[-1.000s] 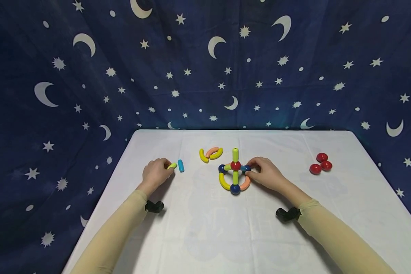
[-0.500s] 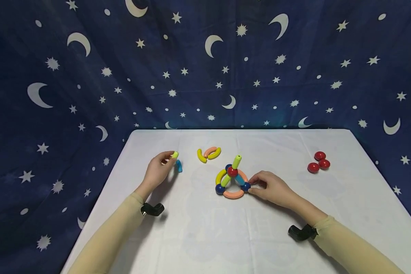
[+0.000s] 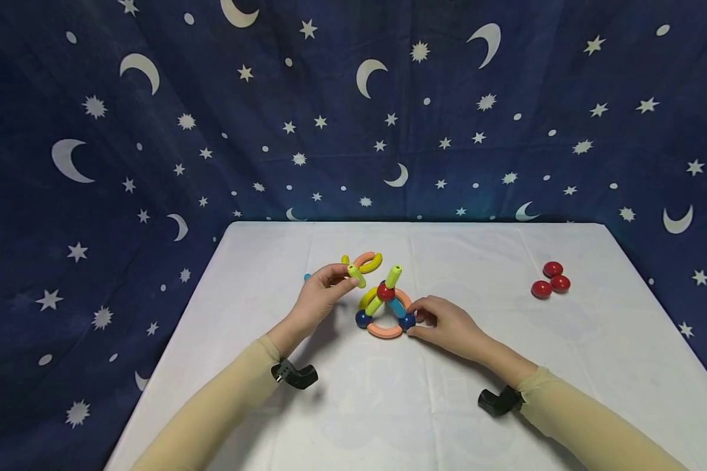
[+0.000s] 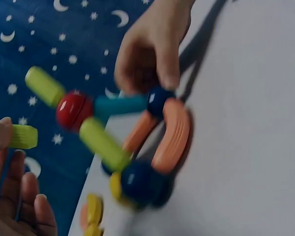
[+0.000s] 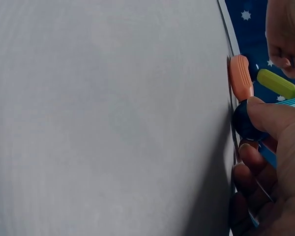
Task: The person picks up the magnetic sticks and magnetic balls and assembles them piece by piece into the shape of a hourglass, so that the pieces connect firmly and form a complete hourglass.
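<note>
1. Your left hand (image 3: 313, 302) is pinching a green stick (image 3: 358, 277), left of the ball-and-stick frame's (image 3: 384, 332) red ball (image 3: 385, 292).
2. Your right hand (image 3: 450, 326) is pinching the frame's near-right blue ball (image 3: 408, 321).
3. The frame is sitting between your hands.
4. Curved pieces (image 3: 371, 264) are lying beyond; three loose red balls (image 3: 560, 283) are resting far right on the bench (image 3: 353, 418).

A studio-like setup — starry blue backdrop (image 3: 330, 150) behind a white-covered table (image 3: 377, 405).

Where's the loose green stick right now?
In the head view, the loose green stick is pinched in the left hand, just left of the red ball on the ball-and-stick frame.
</note>
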A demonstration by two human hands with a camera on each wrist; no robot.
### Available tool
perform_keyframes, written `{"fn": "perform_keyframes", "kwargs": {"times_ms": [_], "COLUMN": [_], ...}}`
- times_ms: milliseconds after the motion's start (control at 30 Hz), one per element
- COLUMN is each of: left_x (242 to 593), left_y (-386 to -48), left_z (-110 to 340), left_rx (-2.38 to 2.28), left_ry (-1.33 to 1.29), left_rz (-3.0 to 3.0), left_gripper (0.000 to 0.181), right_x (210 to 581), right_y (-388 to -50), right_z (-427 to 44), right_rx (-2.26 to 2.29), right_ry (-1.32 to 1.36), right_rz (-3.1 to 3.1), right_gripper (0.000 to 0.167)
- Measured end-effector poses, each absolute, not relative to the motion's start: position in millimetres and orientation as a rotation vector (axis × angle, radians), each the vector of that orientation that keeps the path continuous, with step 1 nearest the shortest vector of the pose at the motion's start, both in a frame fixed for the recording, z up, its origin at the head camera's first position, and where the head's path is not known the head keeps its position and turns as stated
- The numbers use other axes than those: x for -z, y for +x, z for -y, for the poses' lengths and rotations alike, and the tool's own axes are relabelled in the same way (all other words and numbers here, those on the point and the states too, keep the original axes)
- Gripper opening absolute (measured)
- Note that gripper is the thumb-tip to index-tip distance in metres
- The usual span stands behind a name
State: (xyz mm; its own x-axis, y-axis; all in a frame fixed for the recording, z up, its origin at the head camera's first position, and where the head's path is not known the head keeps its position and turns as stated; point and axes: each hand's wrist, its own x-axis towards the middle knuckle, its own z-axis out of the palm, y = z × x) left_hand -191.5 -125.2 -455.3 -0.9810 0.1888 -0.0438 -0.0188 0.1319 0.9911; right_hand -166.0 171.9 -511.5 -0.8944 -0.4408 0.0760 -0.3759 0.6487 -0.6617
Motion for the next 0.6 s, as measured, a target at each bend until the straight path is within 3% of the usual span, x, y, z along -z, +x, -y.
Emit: {"fn": "perform_keyframes", "kwargs": {"times_ms": [200, 600], "left_x": [448, 467], "left_y": [-182, -185], "left_z": [104, 100], "left_rx": [-1.922, -1.961], "left_ry": [0.188, 0.259], "left_rz": [-2.289, -2.300], "left_gripper": [0.028, 0.032], "right_x": [509, 511], "right_y": [-165, -164], "right_z": [-168, -169], "right_rx": [1.082, 1.110], "right_ry": [-0.651, -0.664], "right_rz": [-2.757, -2.755], "right_gripper": [0.037, 0.035]}}
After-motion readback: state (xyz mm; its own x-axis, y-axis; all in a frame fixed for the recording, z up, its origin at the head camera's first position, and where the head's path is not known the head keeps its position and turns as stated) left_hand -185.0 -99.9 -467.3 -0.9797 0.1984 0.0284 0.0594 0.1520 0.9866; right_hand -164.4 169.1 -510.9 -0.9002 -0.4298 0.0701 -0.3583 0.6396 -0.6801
